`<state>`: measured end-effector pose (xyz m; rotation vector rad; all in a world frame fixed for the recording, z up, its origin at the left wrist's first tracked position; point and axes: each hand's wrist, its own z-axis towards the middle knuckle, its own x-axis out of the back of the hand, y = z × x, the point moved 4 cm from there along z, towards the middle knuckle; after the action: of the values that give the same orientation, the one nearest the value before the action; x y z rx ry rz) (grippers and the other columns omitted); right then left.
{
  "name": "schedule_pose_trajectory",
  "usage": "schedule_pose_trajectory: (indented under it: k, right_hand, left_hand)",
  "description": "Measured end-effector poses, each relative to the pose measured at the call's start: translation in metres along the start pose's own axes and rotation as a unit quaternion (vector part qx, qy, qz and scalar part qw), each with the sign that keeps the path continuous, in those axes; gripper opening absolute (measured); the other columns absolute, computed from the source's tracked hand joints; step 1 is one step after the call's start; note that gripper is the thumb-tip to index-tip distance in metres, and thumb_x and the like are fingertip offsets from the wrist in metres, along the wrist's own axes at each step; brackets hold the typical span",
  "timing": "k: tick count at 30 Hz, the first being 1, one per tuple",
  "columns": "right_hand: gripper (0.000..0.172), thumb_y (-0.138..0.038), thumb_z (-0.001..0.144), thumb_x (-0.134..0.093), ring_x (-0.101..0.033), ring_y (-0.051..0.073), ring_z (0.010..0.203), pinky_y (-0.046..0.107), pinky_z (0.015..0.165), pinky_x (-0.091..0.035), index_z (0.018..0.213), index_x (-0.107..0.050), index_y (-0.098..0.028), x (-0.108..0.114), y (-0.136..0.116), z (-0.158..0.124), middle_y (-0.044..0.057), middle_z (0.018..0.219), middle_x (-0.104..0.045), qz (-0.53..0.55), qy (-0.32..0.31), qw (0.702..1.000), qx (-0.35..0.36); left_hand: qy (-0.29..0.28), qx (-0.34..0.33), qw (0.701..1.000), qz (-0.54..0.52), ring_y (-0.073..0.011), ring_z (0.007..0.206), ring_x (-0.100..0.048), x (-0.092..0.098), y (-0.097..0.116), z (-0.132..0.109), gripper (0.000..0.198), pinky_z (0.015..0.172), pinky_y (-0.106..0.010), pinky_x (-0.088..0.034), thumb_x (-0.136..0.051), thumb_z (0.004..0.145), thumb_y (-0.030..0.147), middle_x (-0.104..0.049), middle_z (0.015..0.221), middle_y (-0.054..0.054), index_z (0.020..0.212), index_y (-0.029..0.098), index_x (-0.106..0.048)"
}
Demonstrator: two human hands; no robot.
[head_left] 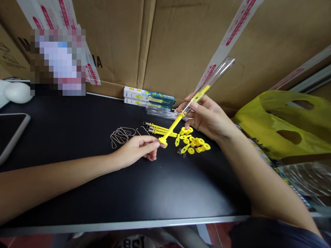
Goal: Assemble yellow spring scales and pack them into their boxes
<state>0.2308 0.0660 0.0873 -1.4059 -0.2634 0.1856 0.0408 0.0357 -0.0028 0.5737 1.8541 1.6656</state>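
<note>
My right hand (201, 112) grips a clear plastic tube (217, 74), which slants up to the right. A yellow rod (173, 126) runs partly inside the tube and sticks out of its lower end. At the rod's lower end, my left hand (142, 146) pinches a yellow cap (163, 140). Behind the hands on the black table lie several yellow rods with metal ends (161, 130). Yellow rings and small flat yellow pieces (191, 140) are scattered right of the rod, with small springs (179, 151) beside them. Bent metal hooks (121, 135) lie left of the rods.
Two printed boxes (148, 98) and more clear tubes (161, 113) lie at the back against cardboard (181, 41). A yellow plastic bag (279, 120) is at the right. A white-edged device (15, 134) sits at the far left. The table's metal edge (129, 225) runs along the front.
</note>
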Motion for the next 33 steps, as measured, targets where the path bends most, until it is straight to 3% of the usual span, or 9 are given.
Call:
schedule_pose_trajectory:
  k: [8, 17, 25, 33]
  right_hand:
    - [0.026, -0.037, 0.078, -0.069, -0.067, 0.014, 0.075, 0.024, 0.054, -0.057, 0.097, -0.055, -0.024, -0.006, 0.0, -0.001, 0.001, 0.091, -0.067, 0.009, -0.013, 1.0, 0.005]
    - [0.03, -0.035, 0.078, -0.069, -0.069, 0.017, 0.084, 0.027, 0.065, -0.06, 0.101, -0.056, -0.02, -0.012, 0.009, -0.001, 0.005, 0.094, -0.07, 0.015, -0.052, 0.999, -0.01]
    - [0.029, -0.026, 0.08, -0.068, -0.069, 0.017, 0.092, 0.033, 0.08, -0.058, 0.105, -0.054, -0.02, -0.027, 0.025, -0.001, 0.005, 0.099, -0.072, 0.054, -0.106, 0.993, -0.019]
    - [0.024, -0.024, 0.081, -0.067, -0.069, 0.016, 0.09, 0.03, 0.076, -0.056, 0.102, -0.055, -0.02, -0.044, 0.038, -0.006, 0.005, 0.1, -0.072, 0.057, -0.137, 0.989, -0.027]
  left_hand:
    - [0.038, 0.013, 0.999, -0.017, -0.0106, 0.06, -0.063, 0.001, -0.004, -0.001, 0.018, 0.057, -0.022, -0.053, -0.063, 0.081, 0.033, -0.063, 0.066, 0.0, 0.081, 0.014, -0.064]
    - [0.102, -0.035, 0.993, 0.053, -0.0102, 0.054, -0.063, 0.003, -0.001, -0.008, 0.017, 0.05, -0.02, -0.053, -0.059, 0.084, 0.032, -0.061, 0.068, 0.001, 0.082, 0.015, -0.061]
    - [0.107, -0.042, 0.991, 0.069, -0.0094, 0.055, -0.063, 0.003, 0.0, -0.008, 0.018, 0.048, -0.018, -0.053, -0.059, 0.084, 0.032, -0.061, 0.069, 0.001, 0.08, 0.014, -0.059]
    - [0.116, -0.057, 0.988, 0.086, -0.0088, 0.053, -0.061, 0.005, 0.001, -0.009, 0.018, 0.046, -0.018, -0.051, -0.058, 0.084, 0.031, -0.06, 0.069, 0.002, 0.081, 0.014, -0.058]
